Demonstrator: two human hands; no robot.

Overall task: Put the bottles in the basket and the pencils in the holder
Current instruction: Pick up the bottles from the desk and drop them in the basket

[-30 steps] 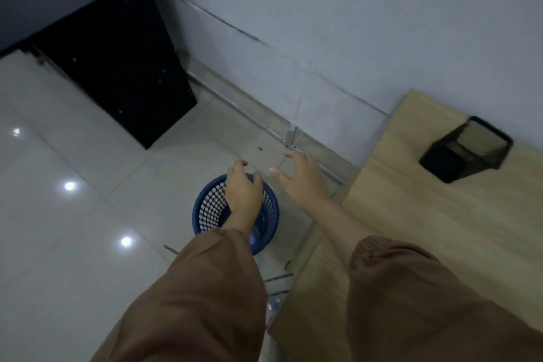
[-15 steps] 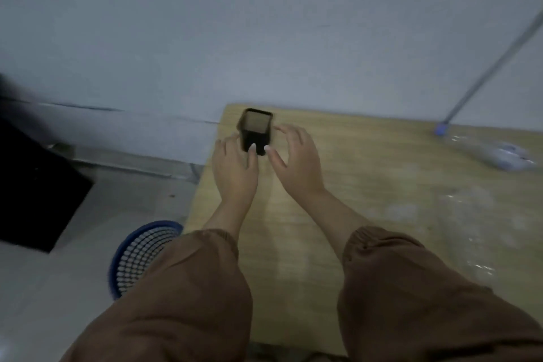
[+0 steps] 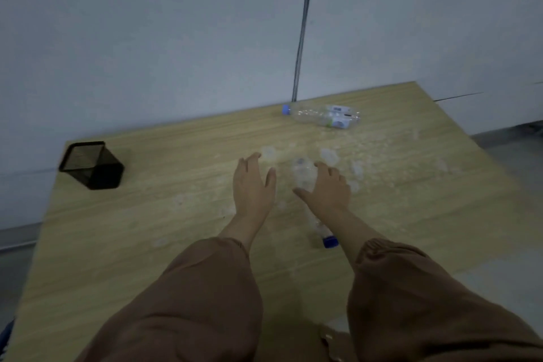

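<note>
My left hand and my right hand hover over the middle of the wooden table, fingers spread, holding nothing. A blurred clear bottle sits between them, just left of my right hand's fingers. A second clear bottle with a blue cap lies partly under my right forearm. A third clear bottle with a label lies at the back by the wall. The black mesh holder stands at the table's far left corner. I see no pencils.
A thin grey pole runs up the wall behind the far bottle. A sliver of the blue basket shows at the bottom left, below the table's edge. Pale smudges or wet patches dot the table around my hands.
The view has swung right, from the blue basket on the floor, past the holder, to the bottles. Both hands moved with it and remain without anything in them.
</note>
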